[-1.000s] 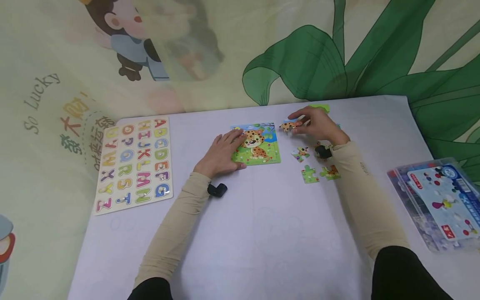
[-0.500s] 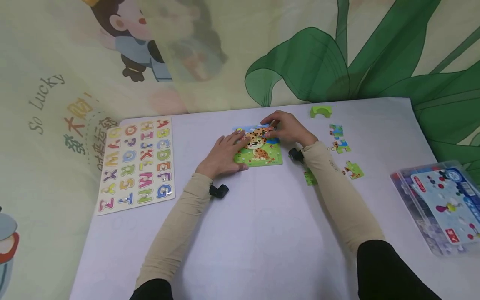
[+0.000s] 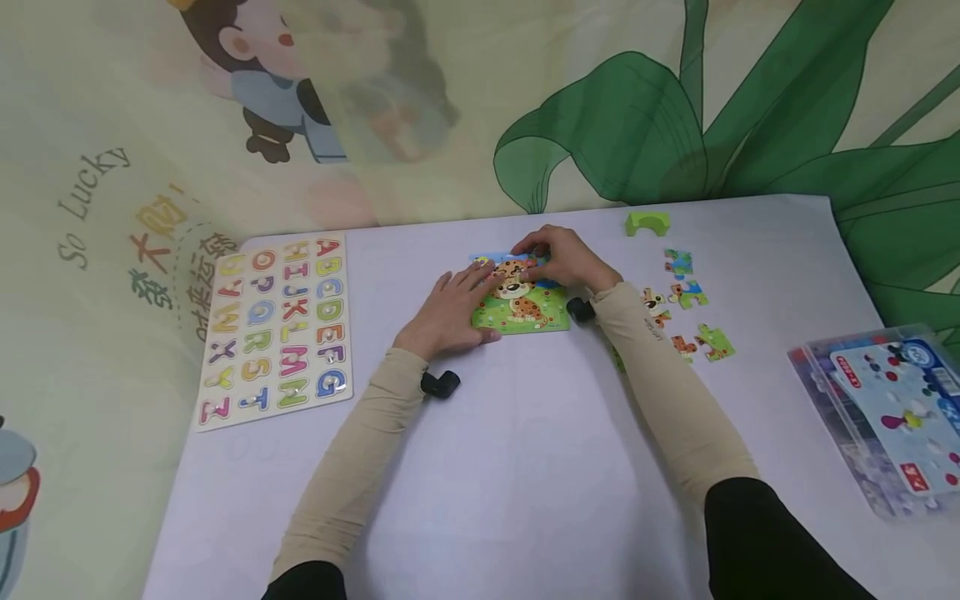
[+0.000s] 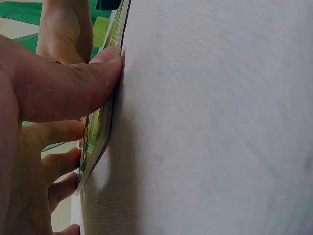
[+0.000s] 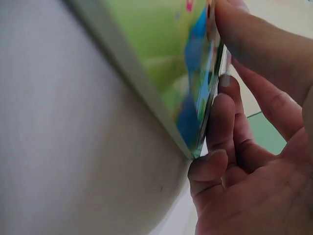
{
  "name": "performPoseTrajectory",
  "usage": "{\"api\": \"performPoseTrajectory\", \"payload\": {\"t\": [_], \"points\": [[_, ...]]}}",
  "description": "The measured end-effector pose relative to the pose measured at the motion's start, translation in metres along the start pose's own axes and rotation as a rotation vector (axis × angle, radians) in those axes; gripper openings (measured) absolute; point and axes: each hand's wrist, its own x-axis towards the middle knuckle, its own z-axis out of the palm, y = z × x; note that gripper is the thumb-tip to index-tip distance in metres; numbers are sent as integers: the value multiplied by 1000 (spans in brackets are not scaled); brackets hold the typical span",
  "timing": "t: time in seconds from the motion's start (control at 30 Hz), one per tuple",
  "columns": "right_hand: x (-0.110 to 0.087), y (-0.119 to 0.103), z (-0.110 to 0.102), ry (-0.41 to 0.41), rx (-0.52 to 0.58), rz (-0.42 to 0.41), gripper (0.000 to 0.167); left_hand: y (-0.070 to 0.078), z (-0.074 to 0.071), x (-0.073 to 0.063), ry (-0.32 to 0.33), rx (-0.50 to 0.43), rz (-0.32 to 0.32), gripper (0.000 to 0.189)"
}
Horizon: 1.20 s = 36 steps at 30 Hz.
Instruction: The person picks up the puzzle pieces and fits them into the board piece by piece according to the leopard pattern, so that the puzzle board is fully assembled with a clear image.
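A small jigsaw puzzle board with a cartoon leopard on green grass lies on the white table. My left hand rests over its left side; the fingertips touch the picture and the thumb lies along the near edge. Over the upper right part of the board, my right hand pinches a leopard puzzle piece against the picture. Its fingers curl by the board's far corner in the right wrist view, and they hide much of the piece.
Several loose puzzle pieces lie to the right, some partly behind the right forearm. Beyond them sits a green arch block. An alphabet board lies at left, and a clear plastic box stands at right.
My right hand has carried the leopard piece leftward from the table onto the board's upper right part. My left hand has stayed on the board.
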Motion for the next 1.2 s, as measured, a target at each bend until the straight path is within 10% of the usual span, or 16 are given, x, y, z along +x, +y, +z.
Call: {"api": "performPoseTrajectory", "payload": {"t": [1.2], "points": [[2,6,-3,21,15,-4,43,9,1,8,34,77,6,101]]}}
